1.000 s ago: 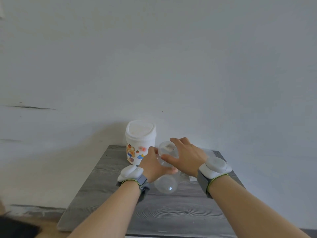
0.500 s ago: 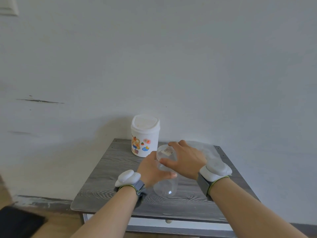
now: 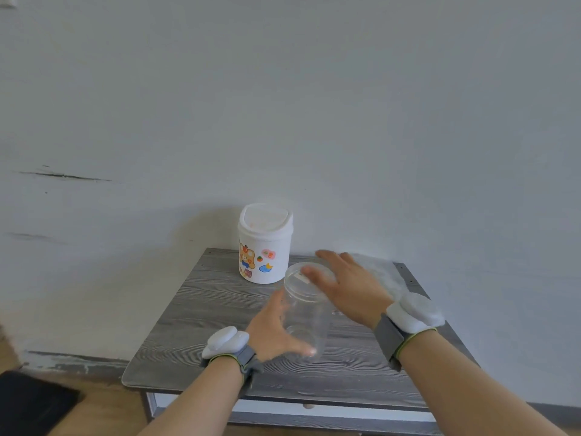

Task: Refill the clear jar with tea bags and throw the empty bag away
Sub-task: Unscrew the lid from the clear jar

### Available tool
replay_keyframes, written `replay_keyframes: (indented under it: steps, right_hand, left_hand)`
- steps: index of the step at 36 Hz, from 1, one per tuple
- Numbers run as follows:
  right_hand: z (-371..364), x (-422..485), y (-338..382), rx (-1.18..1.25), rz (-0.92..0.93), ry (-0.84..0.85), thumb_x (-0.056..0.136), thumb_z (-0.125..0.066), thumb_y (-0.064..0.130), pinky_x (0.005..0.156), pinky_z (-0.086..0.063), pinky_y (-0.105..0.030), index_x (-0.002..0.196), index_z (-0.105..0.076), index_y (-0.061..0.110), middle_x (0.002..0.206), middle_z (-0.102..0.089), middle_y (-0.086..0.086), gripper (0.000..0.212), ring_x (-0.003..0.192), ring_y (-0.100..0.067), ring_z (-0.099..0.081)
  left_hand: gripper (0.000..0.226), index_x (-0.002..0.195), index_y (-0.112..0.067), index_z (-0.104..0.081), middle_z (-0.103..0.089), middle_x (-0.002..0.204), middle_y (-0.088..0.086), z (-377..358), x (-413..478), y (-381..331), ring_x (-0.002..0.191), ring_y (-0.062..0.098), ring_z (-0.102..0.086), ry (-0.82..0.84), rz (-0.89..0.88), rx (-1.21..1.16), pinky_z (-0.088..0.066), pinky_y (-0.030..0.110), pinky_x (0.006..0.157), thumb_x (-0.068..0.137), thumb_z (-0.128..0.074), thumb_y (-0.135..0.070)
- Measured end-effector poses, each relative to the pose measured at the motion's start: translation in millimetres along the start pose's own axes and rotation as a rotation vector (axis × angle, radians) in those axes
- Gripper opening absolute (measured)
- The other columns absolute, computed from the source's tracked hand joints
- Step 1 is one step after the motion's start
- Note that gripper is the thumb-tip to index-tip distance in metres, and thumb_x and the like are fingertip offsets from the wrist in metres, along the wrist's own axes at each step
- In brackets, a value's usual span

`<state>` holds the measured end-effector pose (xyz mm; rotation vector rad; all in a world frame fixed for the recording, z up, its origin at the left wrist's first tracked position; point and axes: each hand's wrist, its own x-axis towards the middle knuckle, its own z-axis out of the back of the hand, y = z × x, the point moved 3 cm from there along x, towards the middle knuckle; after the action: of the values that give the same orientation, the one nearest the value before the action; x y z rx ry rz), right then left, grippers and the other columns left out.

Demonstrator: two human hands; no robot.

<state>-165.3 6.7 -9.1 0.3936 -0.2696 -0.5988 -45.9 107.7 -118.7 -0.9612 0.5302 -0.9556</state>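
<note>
The left hand (image 3: 273, 332) grips the jar (image 3: 306, 309) low on its side, over the tabletop (image 3: 201, 309). The right hand (image 3: 349, 287) is spread open on the jar's lid (image 3: 301, 273). A white bin (image 3: 265, 247) stands just behind.

The right hand (image 3: 349, 287) is motion-blurred and covers the far right of the jar (image 3: 306, 313) lid, so whether its fingers (image 3: 327, 255) touch the lid cannot be told. It also hides part of a pale bag (image 3: 382, 273) on the desk (image 3: 201, 325). The jar's contents cannot be made out. Both forearms are cut off by the bottom edge.
</note>
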Motion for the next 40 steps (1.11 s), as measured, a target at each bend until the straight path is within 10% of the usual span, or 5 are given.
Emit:
replay_keyframes:
  steps: [7, 14, 23, 35, 40]
  right_hand:
    - [-5.1, -2.1, -77.8, -0.027, -0.267, -0.023, 0.092, -0.025, 0.067, 0.100, -0.043, -0.042, 0.139, -0.043, 0.025, 0.137, -0.050, -0.007, 0.065, 0.122, -0.027, -0.052]
    - [-6.8, -2.2, -48.1, 0.052, -0.143, -0.178, 0.092, -0.026, 0.064, 0.092, -0.048, -0.040, 0.121, -0.057, 0.030, 0.119, -0.059, 0.004, 0.054, 0.106, -0.019, -0.059]
    - [0.9, 3.8, 22.1, -0.329, 0.071, -0.059, 0.070, -0.035, 0.087, 0.079, -0.042, -0.035, 0.116, -0.059, 0.022, 0.115, -0.053, 0.004, 0.083, 0.114, -0.018, -0.047]
    - [4.0, 19.8, 37.4, -0.399, -0.003, 0.073, 0.064, -0.057, 0.072, 0.068, -0.037, -0.030, 0.066, -0.038, 0.025, 0.092, -0.047, 0.001, 0.050, 0.090, -0.021, -0.045]
    - [4.4, 24.1, 41.0, -0.404, 0.027, 0.193, 0.064, -0.061, 0.072, 0.085, -0.048, -0.038, 0.099, -0.055, 0.023, 0.105, -0.052, 0.000, 0.060, 0.101, -0.025, -0.049]
  left_hand:
    - [0.094, 0.144, -0.024, -0.038, -0.044, 0.147, 0.000, 36.7, -1.5, 38.1, 0.122, 0.014, -0.048, -0.098, 0.194, 0.058, -0.047, 0.027, 0.090, 0.057, -0.069, -0.003]
    - [0.129, 0.149, -0.036, -0.018, -0.043, 0.145, -0.010, 9.1, 3.0, 12.9, 0.131, 0.011, -0.043, -0.009, 0.065, -0.011, -0.037, 0.027, 0.105, 0.042, -0.092, -0.035]
    - [0.107, 0.131, -0.034, -0.039, -0.052, 0.131, -0.019, -12.7, 12.5, -12.0, 0.127, 0.001, -0.046, -0.095, -0.081, -0.191, -0.038, 0.028, 0.107, 0.041, -0.094, -0.051]
    - [0.093, 0.111, -0.042, -0.039, -0.056, 0.114, -0.015, -11.3, 12.4, -11.7, 0.117, 0.008, -0.052, -0.079, 0.086, -0.180, -0.043, 0.038, 0.105, 0.031, -0.087, -0.043]
    - [0.102, 0.122, -0.038, -0.040, -0.057, 0.120, -0.016, -10.4, 11.7, -7.1, 0.119, 0.006, -0.052, -0.076, 0.090, -0.168, -0.045, 0.040, 0.105, 0.032, -0.088, -0.044]
